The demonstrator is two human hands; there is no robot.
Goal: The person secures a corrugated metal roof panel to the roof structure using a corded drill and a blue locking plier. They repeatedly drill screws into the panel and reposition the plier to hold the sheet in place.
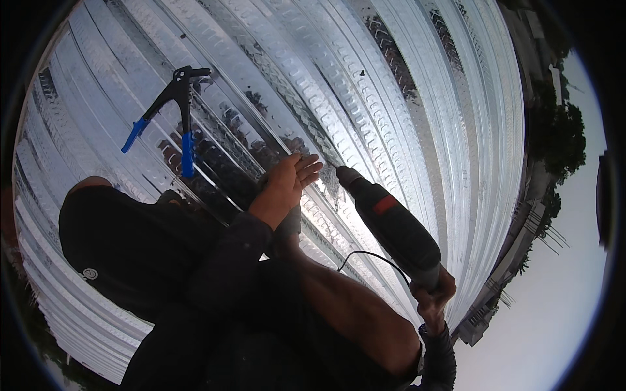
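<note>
My right hand (435,294) is wrapped round the rear of a black power drill (394,225) with a red patch. The drill points up and left, and its chuck end is close to the metal roof sheet (417,140). My left hand (282,189) lies at the sheet's raised seam, just left of the drill's tip. Its fingers are stretched out and slightly apart, with nothing visible in them. Farther left, a hand riveter (184,98) with a black body and blue grips lies on the sheet, its handles spread.
A thin black cable (368,253) curves below the drill. My bent legs (352,306) take up the lower middle. Ribbed metal sheets run across the view. Beyond the roof's right edge are trees (561,140), a structure with protruding rods (515,267) and sky.
</note>
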